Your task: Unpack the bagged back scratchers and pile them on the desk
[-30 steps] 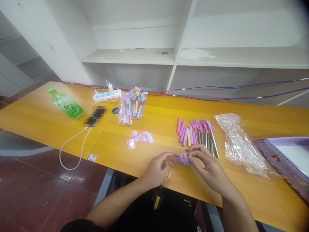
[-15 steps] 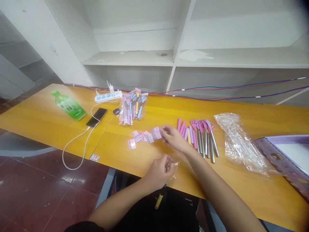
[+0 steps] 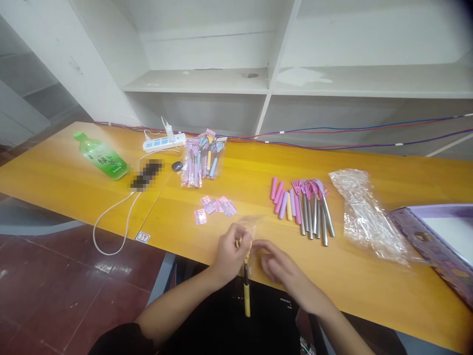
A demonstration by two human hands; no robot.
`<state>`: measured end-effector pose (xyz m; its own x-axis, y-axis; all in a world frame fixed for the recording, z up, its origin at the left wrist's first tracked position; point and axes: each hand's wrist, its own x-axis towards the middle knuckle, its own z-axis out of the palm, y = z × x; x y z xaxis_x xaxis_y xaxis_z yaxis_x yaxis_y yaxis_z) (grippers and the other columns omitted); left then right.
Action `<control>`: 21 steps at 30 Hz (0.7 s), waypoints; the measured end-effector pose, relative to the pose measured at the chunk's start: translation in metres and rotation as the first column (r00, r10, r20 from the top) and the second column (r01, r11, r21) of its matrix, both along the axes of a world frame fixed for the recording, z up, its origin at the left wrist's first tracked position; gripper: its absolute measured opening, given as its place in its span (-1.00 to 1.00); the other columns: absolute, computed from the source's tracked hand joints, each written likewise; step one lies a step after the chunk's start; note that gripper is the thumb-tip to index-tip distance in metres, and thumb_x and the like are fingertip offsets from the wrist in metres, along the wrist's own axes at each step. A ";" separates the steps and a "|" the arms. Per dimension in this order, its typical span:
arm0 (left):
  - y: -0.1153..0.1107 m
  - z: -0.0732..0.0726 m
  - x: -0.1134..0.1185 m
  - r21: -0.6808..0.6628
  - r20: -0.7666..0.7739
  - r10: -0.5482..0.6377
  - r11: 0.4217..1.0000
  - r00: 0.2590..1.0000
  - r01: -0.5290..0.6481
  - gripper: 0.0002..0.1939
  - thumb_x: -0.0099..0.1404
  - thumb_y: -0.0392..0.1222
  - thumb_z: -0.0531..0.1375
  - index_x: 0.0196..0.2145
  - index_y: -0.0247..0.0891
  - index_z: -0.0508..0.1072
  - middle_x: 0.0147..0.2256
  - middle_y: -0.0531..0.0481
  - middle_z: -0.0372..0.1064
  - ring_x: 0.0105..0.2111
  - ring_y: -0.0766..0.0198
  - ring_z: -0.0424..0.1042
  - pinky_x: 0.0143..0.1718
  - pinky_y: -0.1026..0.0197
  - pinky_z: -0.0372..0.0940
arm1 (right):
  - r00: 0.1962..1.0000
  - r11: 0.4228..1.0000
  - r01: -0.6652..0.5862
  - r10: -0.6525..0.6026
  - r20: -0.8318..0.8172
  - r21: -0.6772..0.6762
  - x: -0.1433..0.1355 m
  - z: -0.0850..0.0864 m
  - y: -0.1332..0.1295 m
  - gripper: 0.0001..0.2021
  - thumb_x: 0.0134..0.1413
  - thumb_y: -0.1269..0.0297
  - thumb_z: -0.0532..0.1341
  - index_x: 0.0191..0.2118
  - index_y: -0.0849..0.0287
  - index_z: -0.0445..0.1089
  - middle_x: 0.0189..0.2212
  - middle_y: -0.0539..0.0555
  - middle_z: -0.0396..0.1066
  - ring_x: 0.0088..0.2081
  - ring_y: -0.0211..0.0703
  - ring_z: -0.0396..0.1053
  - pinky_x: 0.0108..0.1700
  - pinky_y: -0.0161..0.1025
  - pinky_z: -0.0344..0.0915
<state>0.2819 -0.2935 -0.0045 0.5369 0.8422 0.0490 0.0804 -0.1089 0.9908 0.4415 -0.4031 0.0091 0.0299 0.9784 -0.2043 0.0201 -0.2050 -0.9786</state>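
My left hand [image 3: 232, 252] is closed near the table's front edge on the top of a yellow-handled tool [image 3: 247, 298], which hangs down in a clear bag. My right hand [image 3: 279, 264] is just to the right, its fingertips at the bag's side; whether it grips anything is hard to see. Small pink and purple cards [image 3: 218, 206] lie beyond my hands. To the right are pink, purple and yellow handle sleeves [image 3: 284, 199], beside metal rods with pink and purple claw heads [image 3: 313, 212].
Bagged tools [image 3: 202, 159] lie at the back, near a power strip [image 3: 164, 142]. A green bottle [image 3: 103, 158] and a blurred dark device [image 3: 147, 175] with a white cable are left. Clear bags [image 3: 369, 217] and a purple box [image 3: 424, 236] are right.
My right hand has come back from the cards to beside my left hand. The card it was touching has left its place. The bagged tool now hangs more upright.
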 end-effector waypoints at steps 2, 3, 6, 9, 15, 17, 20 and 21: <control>0.001 0.007 0.006 -0.049 0.072 0.072 0.996 0.995 -0.069 -0.63 0.56 0.17 0.13 -0.19 -0.20 0.36 -0.35 0.07 0.34 -0.35 0.31 0.33 -0.24 0.27 0.29 | 1.000 1.000 0.015 -0.015 0.024 0.016 -0.020 0.005 -0.006 -0.60 0.40 -0.16 0.23 0.06 0.05 0.38 -0.33 0.00 0.38 -0.37 -0.18 0.29 -0.32 -0.24 0.28; 0.001 0.010 0.008 -0.095 0.110 0.093 0.992 0.990 -0.082 -0.61 0.57 0.20 0.12 -0.14 -0.20 0.37 -0.30 0.04 0.36 -0.29 0.30 0.36 -0.18 0.26 0.32 | 0.997 0.997 0.068 -0.069 0.029 0.037 -0.027 0.007 -0.004 -0.65 0.41 -0.12 0.23 -0.02 0.07 0.39 -0.33 0.01 0.39 -0.35 -0.18 0.30 -0.29 -0.24 0.29; -0.008 0.011 0.008 -0.314 0.240 0.091 0.949 0.967 -0.012 -0.55 0.55 0.29 0.12 0.00 -0.18 0.37 -0.12 -0.04 0.42 -0.11 0.24 0.43 0.01 0.20 0.37 | 0.970 0.962 0.240 -0.243 0.003 0.133 -0.031 0.011 0.009 -0.65 0.42 -0.09 0.23 -0.21 0.11 0.36 -0.35 0.02 0.39 -0.34 -0.19 0.34 -0.27 -0.26 0.32; -0.023 0.005 -0.003 -0.517 0.375 -0.026 0.824 0.927 0.232 -0.41 0.45 0.41 0.18 0.06 -0.17 0.37 -0.04 -0.11 0.45 -0.08 0.15 0.50 0.00 0.09 0.44 | 0.928 0.906 0.366 -0.371 -0.017 0.213 -0.024 0.010 0.021 -0.69 0.38 -0.05 0.27 -0.21 0.11 0.35 -0.37 0.02 0.40 -0.35 -0.19 0.38 -0.29 -0.27 0.34; -0.044 -0.015 -0.021 -0.602 0.540 -0.311 0.506 0.782 0.618 -0.32 0.30 0.38 0.35 0.04 -0.25 0.37 -0.18 -0.16 0.50 -0.30 0.11 0.58 -0.22 -0.01 0.51 | 0.807 0.751 0.566 -0.589 -0.042 0.340 -0.020 0.020 0.030 -0.74 0.44 0.01 0.21 -0.21 0.05 0.26 -0.47 -0.08 0.25 -0.52 -0.28 0.18 -0.48 -0.31 0.19; -0.042 -0.021 -0.022 -0.577 0.492 -0.360 0.546 0.792 0.607 -0.37 0.28 0.28 0.42 -0.01 -0.26 0.35 -0.32 -0.04 0.46 -0.46 0.28 0.48 -0.38 0.19 0.41 | 0.813 0.743 0.564 -0.577 -0.083 0.362 -0.018 0.030 0.031 -0.72 0.44 0.00 0.20 -0.24 0.03 0.22 -0.54 -0.13 0.17 -0.57 -0.29 0.12 -0.52 -0.31 0.12; -0.037 -0.023 -0.024 -0.541 0.397 -0.445 0.593 0.803 0.596 -0.40 0.32 0.27 0.40 -0.02 -0.27 0.36 -0.43 0.11 0.33 -0.57 0.46 0.22 -0.51 0.34 0.12 | 0.815 0.729 0.572 -0.558 -0.158 0.376 -0.011 0.047 0.035 -0.69 0.40 -0.04 0.25 -0.24 0.02 0.20 -0.58 -0.16 0.13 -0.63 -0.33 0.04 -0.56 -0.31 0.06; -0.035 -0.022 -0.025 -0.519 0.360 -0.483 0.608 0.798 0.601 -0.40 0.33 0.29 0.39 -0.02 -0.28 0.37 -0.44 0.12 0.30 -0.55 0.46 0.19 -0.51 0.34 0.08 | 0.814 0.733 0.577 -0.553 -0.178 0.359 -0.008 0.052 0.037 -0.70 0.37 -0.05 0.28 -0.20 0.01 0.23 -0.55 -0.16 0.16 -0.64 -0.35 0.01 -0.57 -0.31 0.04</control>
<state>0.2569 -0.3290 -0.0270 0.9366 0.2836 -0.2059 0.0303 0.5199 0.8537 0.4338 -0.3665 0.0607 0.6031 0.7817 0.1590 -0.0348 0.2250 -0.9737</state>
